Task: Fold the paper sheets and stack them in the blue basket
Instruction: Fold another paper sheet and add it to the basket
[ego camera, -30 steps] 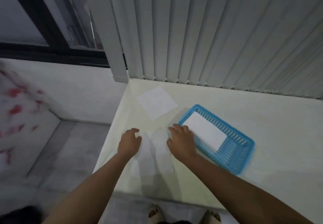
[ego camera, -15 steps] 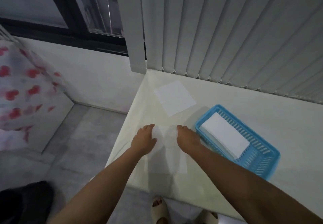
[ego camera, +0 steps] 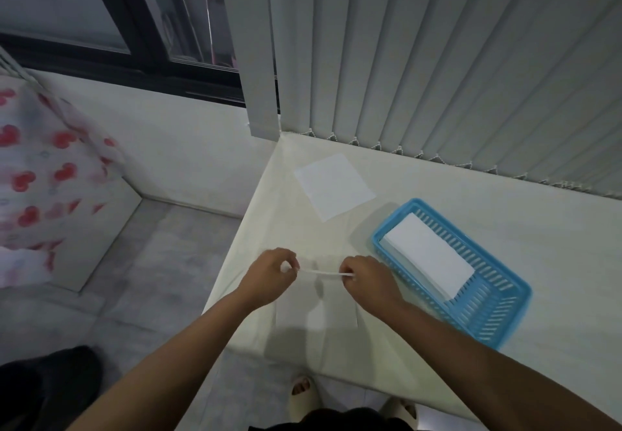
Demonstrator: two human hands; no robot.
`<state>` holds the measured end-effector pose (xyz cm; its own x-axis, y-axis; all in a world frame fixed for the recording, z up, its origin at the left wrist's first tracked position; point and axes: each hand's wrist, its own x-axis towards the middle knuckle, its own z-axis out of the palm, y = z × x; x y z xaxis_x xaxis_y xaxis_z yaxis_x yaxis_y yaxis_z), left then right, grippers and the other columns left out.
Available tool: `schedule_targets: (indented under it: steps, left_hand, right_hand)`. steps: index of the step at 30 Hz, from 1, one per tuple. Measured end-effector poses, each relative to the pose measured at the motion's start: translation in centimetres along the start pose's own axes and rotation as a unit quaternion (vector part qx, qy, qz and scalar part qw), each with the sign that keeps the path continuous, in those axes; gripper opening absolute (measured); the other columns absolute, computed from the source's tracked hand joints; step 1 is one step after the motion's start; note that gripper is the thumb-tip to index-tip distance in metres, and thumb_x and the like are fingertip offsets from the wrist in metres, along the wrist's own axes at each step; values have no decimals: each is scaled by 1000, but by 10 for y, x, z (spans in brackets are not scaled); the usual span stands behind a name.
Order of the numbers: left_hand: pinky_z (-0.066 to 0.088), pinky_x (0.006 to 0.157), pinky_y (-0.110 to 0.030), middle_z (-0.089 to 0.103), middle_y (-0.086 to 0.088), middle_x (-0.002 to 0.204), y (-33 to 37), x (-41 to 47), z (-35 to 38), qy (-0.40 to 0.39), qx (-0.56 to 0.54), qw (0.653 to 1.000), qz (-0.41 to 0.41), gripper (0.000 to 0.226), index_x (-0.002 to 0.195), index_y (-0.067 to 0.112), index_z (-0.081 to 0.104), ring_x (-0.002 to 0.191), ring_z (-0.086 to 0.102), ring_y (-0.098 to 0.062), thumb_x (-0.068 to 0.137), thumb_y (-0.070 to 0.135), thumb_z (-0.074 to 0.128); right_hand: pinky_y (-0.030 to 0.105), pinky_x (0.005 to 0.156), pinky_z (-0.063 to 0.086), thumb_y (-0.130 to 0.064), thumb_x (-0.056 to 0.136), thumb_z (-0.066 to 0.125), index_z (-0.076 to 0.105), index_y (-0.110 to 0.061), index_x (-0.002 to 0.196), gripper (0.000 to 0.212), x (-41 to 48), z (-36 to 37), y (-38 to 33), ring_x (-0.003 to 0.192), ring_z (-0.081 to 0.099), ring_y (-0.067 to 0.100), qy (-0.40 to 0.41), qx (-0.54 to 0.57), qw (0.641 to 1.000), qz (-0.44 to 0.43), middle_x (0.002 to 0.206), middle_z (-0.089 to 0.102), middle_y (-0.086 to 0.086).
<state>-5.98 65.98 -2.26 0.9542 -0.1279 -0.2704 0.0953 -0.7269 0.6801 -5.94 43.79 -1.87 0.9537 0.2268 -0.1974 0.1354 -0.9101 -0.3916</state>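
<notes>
Left hand (ego camera: pixel 271 275) and right hand (ego camera: pixel 365 277) each pinch the far edge of a paper sheet (ego camera: pixel 316 299) lifted off the worktop (ego camera: pixel 437 339) (basket (ego camera: pixel 498 316) beside, holding folded paper (ego camera: pixel 429 255)).

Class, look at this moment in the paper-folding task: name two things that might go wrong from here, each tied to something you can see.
1. The left hand and right hand pinch only the far edge of the sheet being folded; uneven pulling may give a crooked crease.
2. That sheet lies near the table edge, so it might slide off.
3. The blue basket sits askew, so the folded stack may end untidy.
</notes>
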Motion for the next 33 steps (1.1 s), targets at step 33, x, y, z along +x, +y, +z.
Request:
schedule_targets:
  steps: [33]
  left_hand:
    - [37,101,-37,53,0,132,15,-19,51,-35,303,951,54,43,136,21,41,120,51,-22,95,37,39]
  right_hand:
    - [47,111,5,-57,95,10,60,-17,130,73,-68,56,20,126,55,29,-82,-190,976,62,135,60,1]
